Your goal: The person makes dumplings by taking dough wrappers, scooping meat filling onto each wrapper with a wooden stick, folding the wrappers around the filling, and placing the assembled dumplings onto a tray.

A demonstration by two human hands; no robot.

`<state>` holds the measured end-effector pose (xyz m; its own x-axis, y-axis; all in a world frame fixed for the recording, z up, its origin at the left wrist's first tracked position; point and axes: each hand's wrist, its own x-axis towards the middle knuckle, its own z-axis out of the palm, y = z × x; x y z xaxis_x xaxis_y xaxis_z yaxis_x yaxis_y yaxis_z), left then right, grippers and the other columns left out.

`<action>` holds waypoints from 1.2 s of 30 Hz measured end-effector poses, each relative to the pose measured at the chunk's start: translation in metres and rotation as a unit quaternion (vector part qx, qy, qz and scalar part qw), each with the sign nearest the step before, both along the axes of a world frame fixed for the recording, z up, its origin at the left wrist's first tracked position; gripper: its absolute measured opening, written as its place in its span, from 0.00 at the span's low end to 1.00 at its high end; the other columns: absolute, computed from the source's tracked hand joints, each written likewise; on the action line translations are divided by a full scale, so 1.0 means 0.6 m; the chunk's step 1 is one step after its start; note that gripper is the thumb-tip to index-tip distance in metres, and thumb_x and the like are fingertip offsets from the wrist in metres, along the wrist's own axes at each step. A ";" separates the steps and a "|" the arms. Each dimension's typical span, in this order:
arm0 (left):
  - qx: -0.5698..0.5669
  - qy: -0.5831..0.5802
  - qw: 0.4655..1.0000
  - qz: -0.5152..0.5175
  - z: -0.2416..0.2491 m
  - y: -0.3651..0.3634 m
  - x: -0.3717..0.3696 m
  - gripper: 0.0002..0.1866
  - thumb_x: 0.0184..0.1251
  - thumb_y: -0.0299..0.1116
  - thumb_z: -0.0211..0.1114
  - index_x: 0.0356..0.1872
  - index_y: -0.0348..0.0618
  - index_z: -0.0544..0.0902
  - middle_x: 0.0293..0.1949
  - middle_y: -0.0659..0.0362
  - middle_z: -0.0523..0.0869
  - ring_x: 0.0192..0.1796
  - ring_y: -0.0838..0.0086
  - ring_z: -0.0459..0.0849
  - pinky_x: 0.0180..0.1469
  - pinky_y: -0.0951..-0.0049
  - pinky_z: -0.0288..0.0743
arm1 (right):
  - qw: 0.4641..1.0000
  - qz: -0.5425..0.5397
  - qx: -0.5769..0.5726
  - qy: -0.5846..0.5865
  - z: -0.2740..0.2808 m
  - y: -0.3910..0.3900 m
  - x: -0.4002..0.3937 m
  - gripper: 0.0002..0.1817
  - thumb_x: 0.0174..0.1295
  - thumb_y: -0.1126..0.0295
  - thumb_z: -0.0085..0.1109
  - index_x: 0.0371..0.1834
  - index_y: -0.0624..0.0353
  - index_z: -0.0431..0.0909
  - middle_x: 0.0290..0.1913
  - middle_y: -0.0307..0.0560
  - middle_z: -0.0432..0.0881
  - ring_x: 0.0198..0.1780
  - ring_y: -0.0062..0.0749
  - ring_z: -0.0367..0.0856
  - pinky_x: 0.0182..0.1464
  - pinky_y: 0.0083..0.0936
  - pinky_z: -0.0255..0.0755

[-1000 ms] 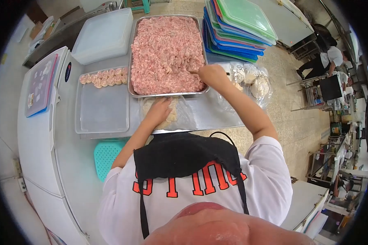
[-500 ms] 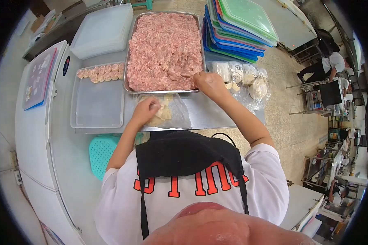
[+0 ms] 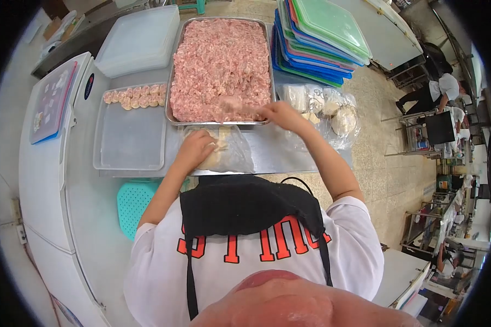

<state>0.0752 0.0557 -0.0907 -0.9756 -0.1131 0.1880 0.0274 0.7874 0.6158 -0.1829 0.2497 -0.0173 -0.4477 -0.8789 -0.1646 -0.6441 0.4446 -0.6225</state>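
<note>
Pink minced meat (image 3: pixel 218 65) fills a large metal tray (image 3: pixel 172 117). My right hand (image 3: pixel 281 115) is closed on a thin utensil, blurred, whose far end touches the meat near the tray's front edge. Below the tray, my left hand (image 3: pixel 197 148) rests with bent fingers on pale dough wrappers (image 3: pixel 215 155) in a clear plastic bag (image 3: pixel 240 152); whether it pinches a wrapper is hidden. To the left, a translucent tray (image 3: pixel 131 139) holds rows of filled dumplings (image 3: pixel 136 97) along its far edge.
Stacked coloured lids (image 3: pixel 316 41) stand at the back right, above bagged wrapper stacks (image 3: pixel 324 109). Translucent containers (image 3: pixel 136 41) are at the back left. A turquoise perforated stool (image 3: pixel 133 204) is below the table at left. Other people (image 3: pixel 444 90) are at the far right.
My left hand has come down onto the wrappers, its fingers lower and flatter. My right hand has shifted slightly right, and the utensil now lies farther left across the meat's front part.
</note>
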 end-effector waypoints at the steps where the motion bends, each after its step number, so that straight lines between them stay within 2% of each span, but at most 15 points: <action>1: -0.019 -0.008 0.999 0.031 0.014 -0.002 0.000 0.10 0.59 0.35 0.65 0.39 0.44 0.85 0.42 0.55 0.81 0.49 0.57 0.78 0.53 0.59 0.72 | 1.000 0.000 0.000 0.000 0.017 -0.006 -0.011 0.18 0.66 0.59 0.50 0.33 0.60 0.84 0.34 0.62 0.83 0.39 0.57 0.82 0.43 0.48 0.75; 7: -0.028 0.007 0.997 0.068 0.026 -0.018 -0.014 0.12 0.64 0.40 0.63 0.34 0.42 0.86 0.35 0.55 0.83 0.43 0.58 0.80 0.48 0.61 0.74 | 0.909 0.004 0.046 0.414 0.039 -0.042 -0.067 0.10 0.54 0.66 0.56 0.22 0.56 0.84 0.25 0.53 0.84 0.30 0.47 0.85 0.30 0.41 0.77; 10: 0.015 0.018 0.996 0.091 0.070 -0.017 -0.009 0.13 0.64 0.41 0.63 0.32 0.40 0.86 0.31 0.54 0.82 0.36 0.58 0.81 0.42 0.62 0.74 | 0.904 0.027 0.018 0.426 0.011 -0.065 -0.029 0.08 0.52 0.68 0.56 0.22 0.57 0.84 0.24 0.54 0.83 0.29 0.47 0.85 0.29 0.42 0.77; 15: 0.069 -0.110 0.974 0.187 0.091 -0.037 -0.011 0.14 0.65 0.41 0.65 0.33 0.38 0.85 0.29 0.57 0.84 0.31 0.64 0.81 0.38 0.69 0.73 | 0.945 0.012 0.067 0.319 0.016 -0.077 0.023 0.13 0.58 0.64 0.55 0.25 0.60 0.83 0.28 0.57 0.84 0.32 0.50 0.85 0.35 0.43 0.78; 17: 0.313 -0.076 0.936 0.140 0.068 -0.054 -0.012 0.14 0.67 0.41 0.65 0.35 0.37 0.84 0.31 0.61 0.85 0.31 0.72 0.80 0.37 0.71 0.72 | 0.968 0.006 0.041 0.249 0.028 -0.066 0.026 0.16 0.62 0.61 0.53 0.26 0.60 0.82 0.29 0.57 0.84 0.34 0.51 0.85 0.37 0.42 0.77; 18: 0.313 -0.075 0.936 0.139 0.069 -0.054 -0.012 0.14 0.67 0.41 0.65 0.35 0.37 0.84 0.31 0.61 0.85 0.31 0.72 0.80 0.37 0.71 0.72 | 0.984 -0.001 0.013 0.177 0.037 -0.061 0.027 0.19 0.65 0.57 0.52 0.27 0.60 0.82 0.29 0.58 0.84 0.36 0.52 0.84 0.40 0.42 0.76; 20: 0.537 -0.059 0.836 0.091 0.070 -0.047 -0.007 0.15 0.67 0.41 0.65 0.37 0.36 0.83 0.32 0.64 0.85 0.33 0.77 0.80 0.37 0.72 0.72 | 0.993 -0.015 -0.002 0.119 0.042 -0.057 0.022 0.20 0.67 0.55 0.51 0.28 0.60 0.82 0.28 0.57 0.83 0.35 0.51 0.83 0.39 0.41 0.75; 21: 0.538 -0.059 0.836 0.093 0.086 -0.040 -0.008 0.15 0.67 0.41 0.65 0.37 0.36 0.83 0.32 0.64 0.85 0.33 0.77 0.80 0.37 0.72 0.72 | 0.998 -0.028 -0.017 0.058 0.042 -0.055 0.020 0.22 0.68 0.52 0.50 0.30 0.60 0.82 0.27 0.56 0.82 0.34 0.49 0.83 0.39 0.39 0.74; 23: 0.693 -0.031 0.714 0.092 0.129 -0.027 -0.008 0.14 0.65 0.40 0.66 0.34 0.36 0.83 0.30 0.59 0.85 0.33 0.74 0.81 0.37 0.72 0.72 | 0.999 -0.048 -0.021 -0.007 0.043 -0.052 0.013 0.22 0.68 0.53 0.51 0.32 0.61 0.83 0.26 0.54 0.81 0.30 0.45 0.80 0.37 0.38 0.72; 24: 0.694 -0.030 0.713 0.094 0.126 -0.033 -0.012 0.14 0.65 0.40 0.66 0.34 0.36 0.83 0.30 0.59 0.85 0.33 0.74 0.81 0.37 0.72 0.72 | 0.995 -0.070 -0.024 -0.071 0.042 -0.051 0.010 0.21 0.68 0.53 0.51 0.33 0.61 0.83 0.24 0.52 0.80 0.27 0.42 0.78 0.34 0.36 0.70; 25: 0.433 -0.051 0.890 0.130 0.121 -0.045 -0.022 0.14 0.64 0.40 0.66 0.33 0.36 0.83 0.30 0.55 0.84 0.33 0.71 0.81 0.37 0.71 0.72 | 0.995 -0.069 -0.024 -0.072 0.038 -0.050 0.008 0.21 0.68 0.53 0.51 0.33 0.61 0.83 0.24 0.52 0.80 0.27 0.42 0.78 0.34 0.36 0.70; 26: 0.130 -0.067 0.977 0.154 0.117 -0.051 -0.028 0.14 0.63 0.40 0.67 0.33 0.36 0.83 0.29 0.52 0.84 0.34 0.69 0.82 0.38 0.69 0.72 | 0.991 -0.073 -0.038 -0.102 0.032 -0.048 0.007 0.21 0.68 0.53 0.52 0.33 0.62 0.82 0.23 0.51 0.78 0.26 0.40 0.75 0.33 0.35 0.68; 31: 0.130 -0.030 0.975 0.175 0.136 -0.048 -0.035 0.15 0.61 0.41 0.68 0.32 0.36 0.83 0.29 0.48 0.82 0.35 0.65 0.82 0.37 0.67 0.72 | 0.996 -0.067 -0.059 -0.025 0.065 -0.046 0.028 0.20 0.68 0.54 0.52 0.32 0.61 0.82 0.24 0.52 0.80 0.27 0.42 0.79 0.34 0.37 0.70; 33: 0.128 0.002 0.982 0.141 0.129 -0.050 -0.034 0.16 0.61 0.42 0.68 0.33 0.36 0.83 0.29 0.49 0.82 0.34 0.64 0.82 0.37 0.67 0.72 | 0.978 -0.057 0.030 0.197 0.089 -0.045 0.021 0.19 0.69 0.55 0.51 0.32 0.58 0.82 0.30 0.55 0.84 0.34 0.48 0.84 0.37 0.42 0.74; 36: 0.225 0.024 0.974 0.024 0.107 -0.047 -0.037 0.15 0.60 0.40 0.68 0.34 0.36 0.83 0.29 0.50 0.83 0.34 0.64 0.82 0.38 0.67 0.72 | 0.948 -0.031 0.050 0.313 0.097 -0.047 0.002 0.15 0.65 0.60 0.53 0.30 0.58 0.84 0.31 0.56 0.85 0.36 0.50 0.85 0.37 0.44 0.77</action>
<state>0.0532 0.0273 -0.0265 -0.9584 -0.2403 0.1541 0.0342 0.4394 0.8976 -0.1815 0.2214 0.0410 -0.5360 -0.8414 0.0686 -0.8437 0.5309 -0.0802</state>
